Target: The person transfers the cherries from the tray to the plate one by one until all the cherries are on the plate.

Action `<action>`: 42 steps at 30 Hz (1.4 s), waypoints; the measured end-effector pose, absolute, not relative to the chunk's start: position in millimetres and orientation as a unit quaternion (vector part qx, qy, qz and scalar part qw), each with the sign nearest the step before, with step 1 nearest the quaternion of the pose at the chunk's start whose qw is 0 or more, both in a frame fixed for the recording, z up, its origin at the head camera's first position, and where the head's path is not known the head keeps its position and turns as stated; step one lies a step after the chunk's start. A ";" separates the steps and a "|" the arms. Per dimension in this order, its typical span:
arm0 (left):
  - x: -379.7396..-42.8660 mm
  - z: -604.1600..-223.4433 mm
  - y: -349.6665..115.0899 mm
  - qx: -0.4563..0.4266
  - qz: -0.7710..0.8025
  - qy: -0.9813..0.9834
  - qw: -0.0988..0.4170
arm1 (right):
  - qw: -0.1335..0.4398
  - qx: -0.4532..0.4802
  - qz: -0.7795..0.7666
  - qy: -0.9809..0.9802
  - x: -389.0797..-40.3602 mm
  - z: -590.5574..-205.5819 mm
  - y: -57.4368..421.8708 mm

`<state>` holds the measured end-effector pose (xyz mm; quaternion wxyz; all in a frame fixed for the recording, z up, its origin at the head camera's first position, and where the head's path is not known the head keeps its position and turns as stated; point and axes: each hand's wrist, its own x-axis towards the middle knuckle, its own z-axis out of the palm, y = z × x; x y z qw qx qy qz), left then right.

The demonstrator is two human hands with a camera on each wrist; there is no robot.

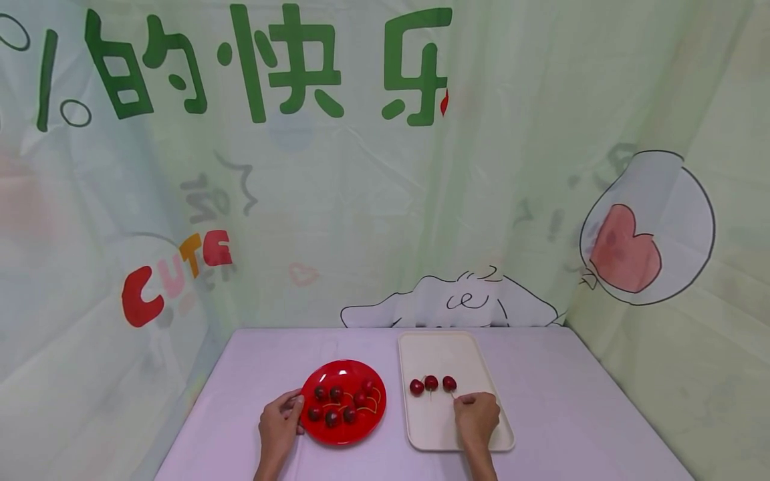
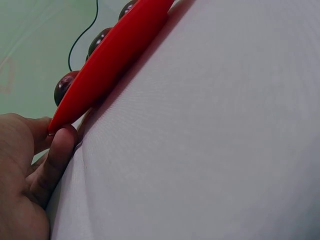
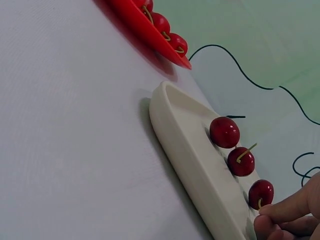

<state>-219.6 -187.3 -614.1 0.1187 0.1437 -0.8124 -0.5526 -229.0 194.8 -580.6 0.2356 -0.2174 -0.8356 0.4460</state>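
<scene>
My left hand (image 1: pixel 279 419) pinches the left rim of a round red plate (image 1: pixel 341 437) between thumb and fingers. In the left wrist view the plate's edge (image 2: pixel 107 65) sits between the thumb and fingertips. Several dark red cherries with stems, such as one cherry (image 1: pixel 331 418), lie on the plate. My right hand (image 1: pixel 477 415) is over the cream tray (image 1: pixel 436 427) and pinches the stem of a cherry (image 3: pixel 261 194) with thumb and forefinger. To its left on the tray sit a middle cherry (image 3: pixel 241 161) and a far-left cherry (image 3: pixel 224 132), forming a row.
Both dishes stand side by side on a table with a pale lilac cloth (image 1: pixel 559 401), a narrow strip of cloth between them. Behind and at the sides hangs a printed pale green curtain (image 1: pixel 337 200), meeting the table's back edge.
</scene>
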 end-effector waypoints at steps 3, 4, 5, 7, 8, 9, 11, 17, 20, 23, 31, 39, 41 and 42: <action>-218.9 -612.7 -186.3 0.142 -0.552 -0.812 0.121 | 0.232 -0.216 0.451 -0.834 -229.8 -580.6 196.2; -218.6 -612.2 -186.0 0.142 -0.553 -0.812 0.122 | 0.231 -0.216 0.453 -0.833 -230.3 -580.9 196.7; -218.4 -611.6 -185.7 0.141 -0.553 -0.812 0.123 | 0.229 -0.216 0.455 -0.833 -230.7 -581.0 197.2; -218.3 -611.2 -185.5 0.141 -0.552 -0.812 0.123 | 0.225 -0.215 0.461 -0.831 -230.7 -580.6 197.8; -218.2 -611.1 -185.6 0.141 -0.552 -0.813 0.123 | 0.225 -0.216 0.461 -0.831 -231.0 -580.7 198.1; -218.3 -611.0 -185.7 0.141 -0.551 -0.813 0.123 | 0.224 -0.217 0.462 -0.830 -231.0 -580.7 198.3; -218.4 -611.2 -186.1 0.142 -0.550 -0.814 0.123 | 0.223 -0.219 0.463 -0.829 -230.9 -579.9 198.4; -219.1 -612.9 -187.1 0.138 -0.551 -0.814 0.124 | 0.216 -0.223 0.466 -0.828 -231.3 -577.6 198.0; -219.4 -613.4 -187.5 0.137 -0.551 -0.814 0.124 | 0.214 -0.223 0.470 -0.827 -230.9 -575.0 197.6; -219.5 -613.4 -187.8 0.137 -0.552 -0.813 0.125 | 0.217 -0.219 0.472 -0.826 -230.2 -572.4 197.6; -218.8 -614.1 -188.0 0.143 -0.548 -0.815 0.122 | 0.226 -0.204 0.477 -0.824 -227.7 -568.0 197.8; -219.4 -616.6 -188.0 0.147 -0.545 -0.816 0.121 | 0.222 -0.204 0.482 -0.823 -225.7 -562.4 196.5; -220.3 -617.2 -188.1 0.147 -0.545 -0.816 0.120 | 0.224 -0.200 0.483 -0.823 -225.4 -560.4 195.8; -220.8 -617.5 -188.1 0.147 -0.546 -0.816 0.120 | 0.226 -0.197 0.483 -0.822 -225.5 -559.5 195.5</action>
